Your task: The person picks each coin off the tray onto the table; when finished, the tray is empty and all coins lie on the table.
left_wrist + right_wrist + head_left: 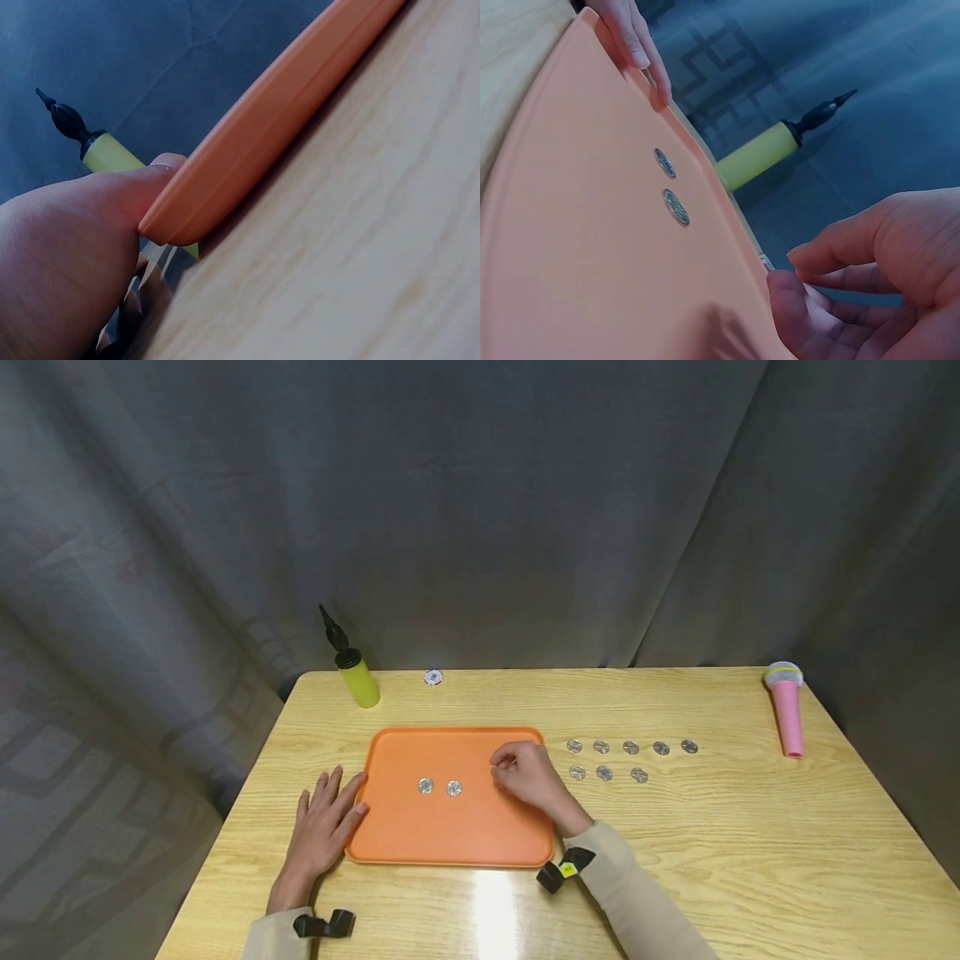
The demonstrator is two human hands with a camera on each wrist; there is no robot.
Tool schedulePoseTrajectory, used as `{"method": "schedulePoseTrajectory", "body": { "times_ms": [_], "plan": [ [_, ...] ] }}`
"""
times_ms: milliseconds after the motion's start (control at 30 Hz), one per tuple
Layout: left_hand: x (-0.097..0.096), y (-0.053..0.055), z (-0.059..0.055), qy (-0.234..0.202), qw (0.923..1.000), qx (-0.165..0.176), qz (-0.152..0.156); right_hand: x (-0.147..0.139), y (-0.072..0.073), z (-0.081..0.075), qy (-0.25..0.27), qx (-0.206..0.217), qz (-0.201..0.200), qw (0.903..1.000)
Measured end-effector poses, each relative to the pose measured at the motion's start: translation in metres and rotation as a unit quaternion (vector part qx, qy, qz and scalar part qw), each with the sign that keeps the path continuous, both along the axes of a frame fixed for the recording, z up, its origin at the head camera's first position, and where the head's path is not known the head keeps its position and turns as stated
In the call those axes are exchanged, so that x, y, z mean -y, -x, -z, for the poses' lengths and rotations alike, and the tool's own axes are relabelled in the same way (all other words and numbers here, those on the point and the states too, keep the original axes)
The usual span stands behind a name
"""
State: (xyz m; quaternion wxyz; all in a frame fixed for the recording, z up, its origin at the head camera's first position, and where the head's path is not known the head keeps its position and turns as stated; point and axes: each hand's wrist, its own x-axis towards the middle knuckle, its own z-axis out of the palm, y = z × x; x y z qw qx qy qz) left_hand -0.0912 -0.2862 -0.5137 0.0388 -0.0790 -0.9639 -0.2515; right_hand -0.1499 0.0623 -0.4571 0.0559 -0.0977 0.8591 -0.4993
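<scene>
An orange tray lies on the wooden table, with two silver coins side by side on it. My left hand rests at the tray's left edge with fingers spread; in the left wrist view its thumb touches the rim. Over the right part of the tray is my right hand, its fingers loosely bent. Its thumb and index fingertips are close together in the right wrist view, and no object shows between them. Several more coins lie in two rows to the right of the tray.
A yellow hand pump with a black nozzle stands behind the tray's left corner. Near the back edge lies a poker chip. A pink toy microphone is at the far right. Grey curtains hang behind the table.
</scene>
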Motion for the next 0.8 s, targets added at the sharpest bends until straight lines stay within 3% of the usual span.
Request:
{"method": "schedulePoseTrajectory", "body": {
  "times_ms": [800],
  "plan": [
    [0.000,0.000,-0.001,-0.001,1.0000,-0.005,0.003,0.038,-0.002,0.018,-0.058,-0.079,-0.055,0.9937]
  ]
}}
